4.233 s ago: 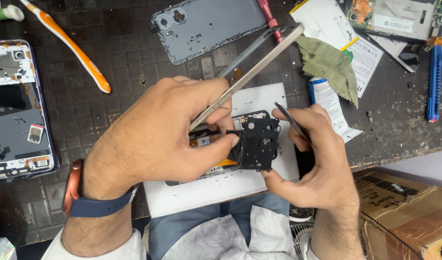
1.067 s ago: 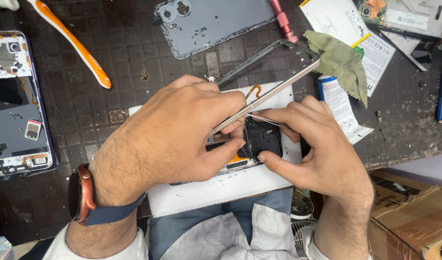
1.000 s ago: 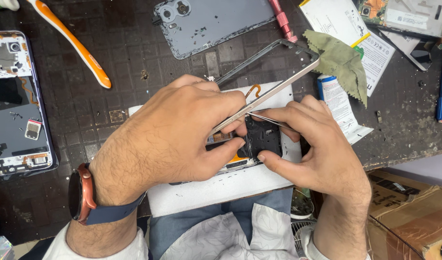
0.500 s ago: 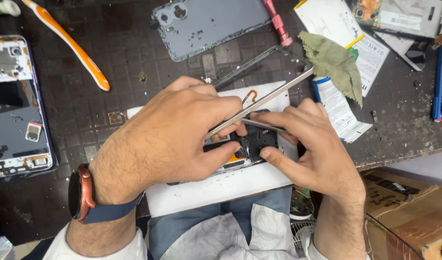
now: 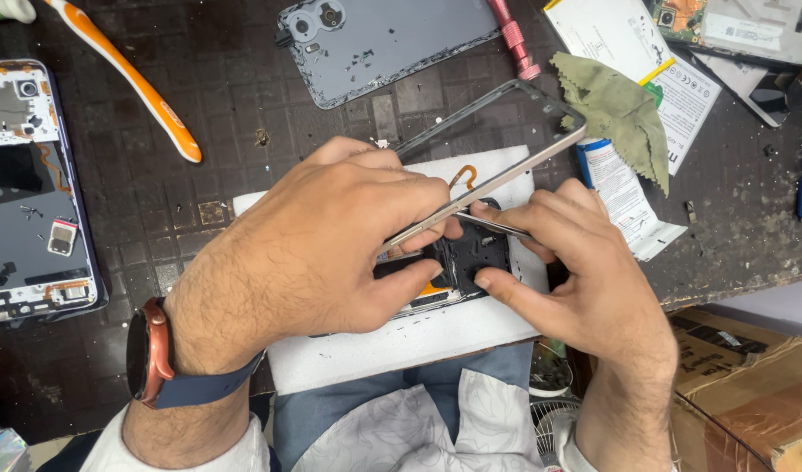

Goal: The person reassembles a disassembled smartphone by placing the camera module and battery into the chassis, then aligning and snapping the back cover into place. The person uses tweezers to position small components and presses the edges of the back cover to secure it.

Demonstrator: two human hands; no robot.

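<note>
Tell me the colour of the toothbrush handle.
Orange and white toothbrush, seen in the head view.

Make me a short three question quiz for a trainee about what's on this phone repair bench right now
1. True or false: the left hand and the right hand are both on the opened phone lying on the white pad.
2. What thin metal tool is in the right hand?
A. tweezers
B. a hammer
C. a spoon
3. Fill in: the orange and white toothbrush lies to the ______ of the grey back cover.

Key:
1. True
2. A
3. left
</note>
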